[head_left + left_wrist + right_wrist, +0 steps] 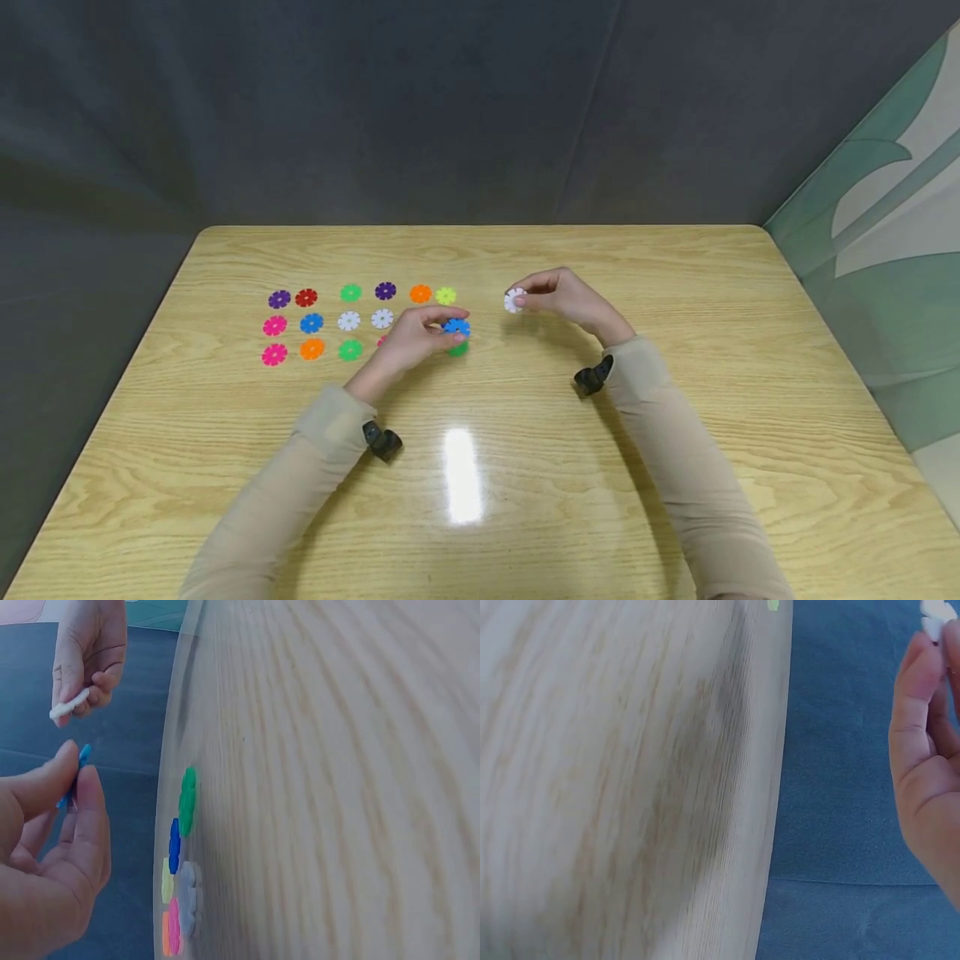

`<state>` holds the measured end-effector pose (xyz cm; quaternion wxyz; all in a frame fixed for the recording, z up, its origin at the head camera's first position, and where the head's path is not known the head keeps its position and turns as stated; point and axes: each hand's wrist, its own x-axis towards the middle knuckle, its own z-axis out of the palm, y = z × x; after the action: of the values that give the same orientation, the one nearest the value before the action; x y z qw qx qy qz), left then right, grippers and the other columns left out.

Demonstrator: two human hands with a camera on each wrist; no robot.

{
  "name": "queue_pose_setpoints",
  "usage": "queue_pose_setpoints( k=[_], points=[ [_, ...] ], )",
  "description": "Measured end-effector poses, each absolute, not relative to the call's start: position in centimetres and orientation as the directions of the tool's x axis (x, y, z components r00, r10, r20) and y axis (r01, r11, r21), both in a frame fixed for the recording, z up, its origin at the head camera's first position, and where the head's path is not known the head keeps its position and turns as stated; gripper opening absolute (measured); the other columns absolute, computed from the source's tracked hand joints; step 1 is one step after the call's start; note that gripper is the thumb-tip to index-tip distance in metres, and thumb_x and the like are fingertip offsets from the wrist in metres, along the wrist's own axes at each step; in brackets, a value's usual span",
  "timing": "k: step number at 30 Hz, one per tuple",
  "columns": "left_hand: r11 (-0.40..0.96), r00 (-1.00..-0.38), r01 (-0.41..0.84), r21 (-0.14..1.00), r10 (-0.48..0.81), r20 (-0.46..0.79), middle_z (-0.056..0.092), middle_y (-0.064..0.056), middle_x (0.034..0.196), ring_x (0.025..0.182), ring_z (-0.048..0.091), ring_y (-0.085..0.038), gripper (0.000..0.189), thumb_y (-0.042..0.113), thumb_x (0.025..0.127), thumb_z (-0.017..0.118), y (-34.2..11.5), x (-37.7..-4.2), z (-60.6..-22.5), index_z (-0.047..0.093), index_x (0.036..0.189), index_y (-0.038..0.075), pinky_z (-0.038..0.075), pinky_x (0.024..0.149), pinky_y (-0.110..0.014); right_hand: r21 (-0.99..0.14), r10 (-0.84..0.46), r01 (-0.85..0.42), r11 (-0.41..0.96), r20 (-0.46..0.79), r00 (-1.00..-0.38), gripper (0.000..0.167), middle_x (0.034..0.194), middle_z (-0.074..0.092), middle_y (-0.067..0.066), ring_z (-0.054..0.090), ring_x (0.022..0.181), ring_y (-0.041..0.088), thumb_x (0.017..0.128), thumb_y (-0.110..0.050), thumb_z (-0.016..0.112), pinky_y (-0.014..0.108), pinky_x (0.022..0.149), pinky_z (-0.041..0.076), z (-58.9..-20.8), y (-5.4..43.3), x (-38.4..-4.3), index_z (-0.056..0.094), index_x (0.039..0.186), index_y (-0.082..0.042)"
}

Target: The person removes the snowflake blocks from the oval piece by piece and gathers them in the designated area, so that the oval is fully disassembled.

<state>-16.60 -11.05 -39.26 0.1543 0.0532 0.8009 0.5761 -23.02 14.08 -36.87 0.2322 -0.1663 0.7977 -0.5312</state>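
My left hand (411, 337) pinches a blue notched plastic disc (457, 327), a flower-shaped snowflake piece, between thumb and fingers. Across from it, my right hand (567, 298) holds a white snowflake disc (514, 300) by its edge. A gap separates the two pieces, both raised over the table. In the left wrist view the blue disc (85, 755) appears edge-on, with the white disc (69, 703) above it. Only part of the white disc (933, 616) shows at the top corner of the right wrist view. Beneath my left hand, a green disc (458, 349) is partly covered.
Several more discs lie in rows on the wooden table (525, 467) to the left, among them a red disc (306, 297), an orange disc (312, 349) and a yellow disc (446, 296). A dark curtain (420, 108) hangs behind the table's far edge.
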Motion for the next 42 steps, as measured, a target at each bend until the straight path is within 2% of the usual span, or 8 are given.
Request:
queue_pose_setpoints(
  k=[7, 14, 18, 22, 26, 31, 37, 42],
  points=[
    [0.337, -0.944, -0.092, 0.937, 0.27, -0.189, 0.057, -0.019, 0.125, 0.082, 0.059, -0.01, 0.034, 0.006, 0.092, 0.061, -10.4, -16.8, -39.4, 0.06, 0.126, 0.0, 0.055, 0.074, -0.021, -0.921, -0.49, -0.01, 0.39, -0.198, -0.849, 0.034, 0.1, 0.069, -0.006, 0.063, 0.088, 0.0, 0.093, -0.007, 0.059, 0.038, 0.095, 0.052, -37.0, 14.1, -23.1, 0.059, 0.125, 0.004],
    [0.321, -0.924, -0.147, 0.936, 0.294, -0.246, 0.058, -0.022, 0.117, 0.086, 0.061, -0.014, 0.036, -0.003, 0.092, 0.055, -9.7, -17.1, -39.5, 0.058, 0.128, -0.001, 0.058, 0.08, -0.026, -0.934, -0.436, 0.055, 0.354, -0.217, -0.874, 0.04, 0.089, 0.064, -0.014, 0.063, 0.085, 0.0, 0.093, -0.006, 0.06, 0.032, 0.092, 0.053, -37.1, 14.2, -23.3, 0.053, 0.131, 0.003],
    [0.354, -0.921, -0.152, 0.923, 0.289, -0.263, 0.059, -0.023, 0.12, 0.095, 0.063, -0.022, 0.038, -0.004, 0.091, 0.056, -9.2, -17.2, -39.5, 0.056, 0.129, -0.002, 0.058, 0.082, -0.027, -0.94, -0.414, 0.069, 0.335, -0.213, -0.885, 0.04, 0.091, 0.064, -0.011, 0.063, 0.084, 0.001, 0.092, -0.005, 0.06, 0.034, 0.093, 0.053, -37.2, 14.3, -23.2, 0.053, 0.13, 0.004],
    [0.378, -0.919, -0.18, 0.908, 0.264, -0.293, 0.061, -0.022, 0.121, 0.101, 0.064, -0.027, 0.037, -0.002, 0.09, 0.06, -8.6, -17.3, -39.5, 0.057, 0.127, -0.001, 0.058, 0.083, -0.028, -0.952, -0.418, 0.05, 0.301, -0.179, -0.891, 0.037, 0.094, 0.065, -0.006, 0.063, 0.083, 0.002, 0.09, -0.006, 0.063, 0.025, 0.083, 0.055, -37.5, 14.6, -23.2, 0.057, 0.126, 0.003],
    [0.393, -0.921, -0.18, 0.902, 0.256, -0.295, 0.062, -0.022, 0.118, 0.098, 0.065, -0.028, 0.034, -0.001, 0.089, 0.061, -8.3, -17.4, -39.5, 0.058, 0.124, -0.002, 0.059, 0.081, -0.028, -0.956, -0.4, 0.086, 0.28, -0.197, -0.895, 0.036, 0.105, 0.065, 0.004, 0.063, 0.083, 0.001, 0.092, -0.008, 0.061, 0.018, 0.078, 0.055, -37.9, 14.7, -23.4, 0.057, 0.126, 0.004],
    [0.423, -0.923, -0.146, 0.894, 0.269, -0.277, 0.064, -0.022, 0.116, 0.098, 0.066, -0.028, 0.033, -0.001, 0.089, 0.062, -8.0, -17.6, -39.9, 0.061, 0.121, -0.002, 0.059, 0.079, -0.027, -0.933, -0.339, 0.18, 0.312, -0.286, -0.896, 0.038, 0.123, 0.057, 0.017, 0.061, 0.082, -0.002, 0.097, -0.004, 0.051, 0.016, 0.081, 0.054, -38.5, 14.7, -23.8, 0.049, 0.134, 0.006],
    [0.467, -0.916, -0.126, 0.875, 0.285, -0.284, 0.065, -0.02, 0.116, 0.102, 0.064, -0.026, 0.033, 0.0, 0.089, 0.063, -7.9, -17.9, -40.1, 0.062, 0.121, -0.001, 0.058, 0.078, -0.024, -0.923, -0.277, 0.243, 0.299, -0.328, -0.903, 0.037, 0.104, 0.06, 0.007, 0.062, 0.077, -0.001, 0.095, 0.0, 0.052, 0.013, 0.074, 0.054, -38.9, 14.7, -24.0, 0.049, 0.131, 0.01],
    [0.512, -0.918, -0.109, 0.852, 0.278, -0.284, 0.067, -0.018, 0.113, 0.101, 0.064, -0.025, 0.031, 0.003, 0.088, 0.065, -7.7, -18.0, -40.2, 0.064, 0.119, 0.001, 0.056, 0.077, -0.023, -0.915, -0.245, 0.265, 0.304, -0.344, -0.906, 0.035, 0.102, 0.06, 0.006, 0.062, 0.075, 0.0, 0.095, 0.001, 0.053, 0.013, 0.072, 0.054, -39.2, 14.7, -24.1, 0.051, 0.128, 0.011]
  ],
)
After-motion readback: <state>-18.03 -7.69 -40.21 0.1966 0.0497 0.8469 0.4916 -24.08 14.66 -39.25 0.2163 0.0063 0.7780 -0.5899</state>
